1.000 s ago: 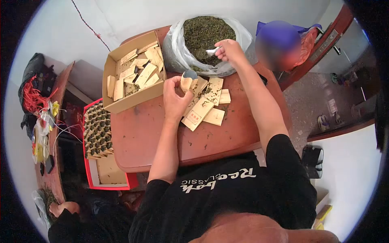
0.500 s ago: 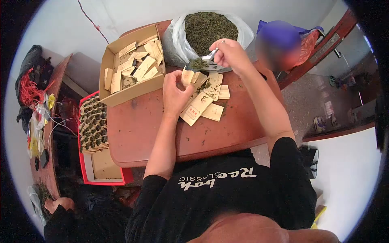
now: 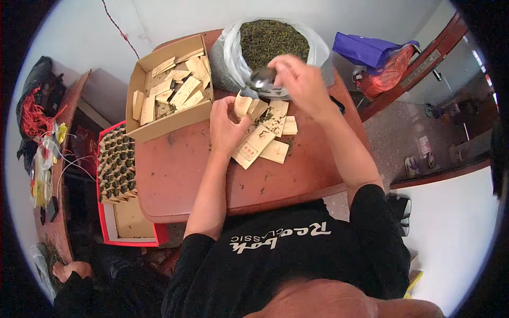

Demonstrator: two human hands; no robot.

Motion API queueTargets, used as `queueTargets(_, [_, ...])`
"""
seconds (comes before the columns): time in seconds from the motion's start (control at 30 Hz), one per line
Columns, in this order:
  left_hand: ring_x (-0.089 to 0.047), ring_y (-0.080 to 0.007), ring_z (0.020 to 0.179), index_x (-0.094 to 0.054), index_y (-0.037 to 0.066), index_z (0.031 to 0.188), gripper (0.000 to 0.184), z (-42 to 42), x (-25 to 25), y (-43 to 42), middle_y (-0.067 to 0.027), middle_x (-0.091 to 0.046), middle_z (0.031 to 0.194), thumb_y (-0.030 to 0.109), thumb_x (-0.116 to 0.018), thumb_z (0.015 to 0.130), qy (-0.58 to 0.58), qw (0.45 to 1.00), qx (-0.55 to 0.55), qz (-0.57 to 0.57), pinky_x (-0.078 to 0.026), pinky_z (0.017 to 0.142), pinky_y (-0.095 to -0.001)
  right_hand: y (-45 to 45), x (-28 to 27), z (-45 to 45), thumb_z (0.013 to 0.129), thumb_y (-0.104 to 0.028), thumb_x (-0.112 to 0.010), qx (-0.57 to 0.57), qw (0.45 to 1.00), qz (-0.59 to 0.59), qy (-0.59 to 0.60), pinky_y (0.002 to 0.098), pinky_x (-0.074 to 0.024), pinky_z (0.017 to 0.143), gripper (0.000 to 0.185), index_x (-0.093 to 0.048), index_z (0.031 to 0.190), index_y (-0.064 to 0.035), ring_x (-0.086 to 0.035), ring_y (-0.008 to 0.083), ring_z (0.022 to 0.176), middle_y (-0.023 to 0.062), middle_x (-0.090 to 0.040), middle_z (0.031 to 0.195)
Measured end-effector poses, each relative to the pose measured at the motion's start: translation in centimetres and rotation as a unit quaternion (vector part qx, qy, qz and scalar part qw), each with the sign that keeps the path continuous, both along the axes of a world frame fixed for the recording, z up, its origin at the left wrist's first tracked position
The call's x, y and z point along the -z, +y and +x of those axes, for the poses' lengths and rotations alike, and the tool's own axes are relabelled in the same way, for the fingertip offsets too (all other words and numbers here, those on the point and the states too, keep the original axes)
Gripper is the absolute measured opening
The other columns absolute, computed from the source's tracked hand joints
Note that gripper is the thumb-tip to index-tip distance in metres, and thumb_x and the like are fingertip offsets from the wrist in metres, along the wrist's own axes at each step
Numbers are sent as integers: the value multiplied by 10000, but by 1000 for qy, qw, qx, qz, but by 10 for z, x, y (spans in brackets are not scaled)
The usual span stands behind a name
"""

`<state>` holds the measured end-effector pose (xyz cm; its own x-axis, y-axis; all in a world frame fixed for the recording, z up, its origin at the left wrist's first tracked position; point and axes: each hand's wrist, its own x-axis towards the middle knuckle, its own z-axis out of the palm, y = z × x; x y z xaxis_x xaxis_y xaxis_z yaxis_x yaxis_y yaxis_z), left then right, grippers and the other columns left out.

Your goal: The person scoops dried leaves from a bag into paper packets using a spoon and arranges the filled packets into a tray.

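My left hand is closed on a small tan paper packet, pinching it upright with its mouth up. Just above that mouth, my right hand, slightly blurred, grips a metal spoon. The spoon's shiny bowl shows no heap of leaves. Behind it stands a clear plastic bag full of dried, dark green leaves that look like tea. Under and beside my left hand lie several flat printed packets, some with loose leaves scattered on them.
On the reddish table a cardboard box holds more flat packets. Lower left, a red-edged box contains rows of filled packets. A blue bag sits right of the table. Another person's hand shows at lower left.
The spoon has turned, and the clump of leaves it carried over the packet is no longer on it. My right hand has shifted slightly. My left hand still holds the packet.
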<state>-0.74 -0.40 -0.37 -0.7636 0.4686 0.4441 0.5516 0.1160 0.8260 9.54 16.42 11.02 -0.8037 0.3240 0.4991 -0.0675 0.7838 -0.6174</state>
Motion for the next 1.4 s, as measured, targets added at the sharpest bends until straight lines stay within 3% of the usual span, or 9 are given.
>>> queueTargets(0.03, [-583,-265,923,-579,18,1053,396,-1,2,0,-121,-565,996,123,-717,697,-5,1000,1,4,-486,843,-369,9,-6,-2,991,-209,-474,26,998,-54,-15,295,-505,648,249,-633,1066,-31,-650,164,670,77,-659,749])
queueTargets(0.13, [-585,-259,918,-580,22,1054,394,-1,6,1,-116,-562,995,124,-717,699,12,1000,0,7,-488,836,-369,61,8,-32,941,-203,-495,61,994,-87,32,387,-520,657,259,-657,1075,-52,-675,292,753,87,-704,770])
queueTargets(0.27, [-583,-245,901,-580,22,1060,392,0,4,1,-105,-557,988,121,-719,707,13,1000,2,7,-488,822,-360,101,39,-80,949,-240,-439,100,994,-24,30,393,-511,786,315,-654,1076,-46,-676,290,827,91,-713,790])
queueTargets(0.37, [-582,-237,897,-583,25,1065,393,1,2,0,-99,-555,988,117,-726,711,2,1000,-5,5,-488,814,-352,99,63,-97,950,-258,-414,78,997,26,1,404,-507,810,340,-652,1066,-45,-676,299,839,87,-718,797])
queueTargets(0.53, [-574,-228,877,-585,26,1069,397,-1,2,-1,-97,-551,987,111,-734,711,-12,1000,-1,9,-488,797,-350,89,75,-82,934,-217,-415,11,997,-24,-71,377,-530,730,323,-668,1001,-29,-685,264,745,85,-719,766])
queueTargets(0.67, [-568,-227,873,-584,25,1070,403,-3,8,2,-97,-548,989,111,-740,709,36,999,2,3,-487,796,-349,89,59,-65,919,-202,-426,21,988,-86,-123,350,-533,673,313,-669,992,-18,-678,218,672,88,-715,742])
queueTargets(0.83, [-569,-238,911,-583,28,1071,405,0,1,0,-100,-547,999,114,-743,709,10,1000,0,-7,-480,829,-357,86,59,-66,904,-186,-437,32,977,-143,-155,318,-527,607,298,-657,988,-4,-650,172,602,88,-710,728])
queueTargets(1.17, [-566,-243,920,-580,33,1074,408,-5,10,2,-106,-550,1003,111,-734,704,2,1000,6,7,-475,838,-357,97,53,-63,926,-196,-442,74,939,-314,-116,262,-464,495,280,-635,988,-3,-608,149,569,106,-687,734])
queueTargets(1.4, [-566,-260,956,-577,33,1082,419,-2,2,0,-112,-552,1010,126,-720,699,-4,1000,-2,-16,-470,871,-372,91,25,-47,918,-197,-498,0,912,-406,-55,234,-399,439,230,-635,951,-15,-545,121,521,68,-616,674])
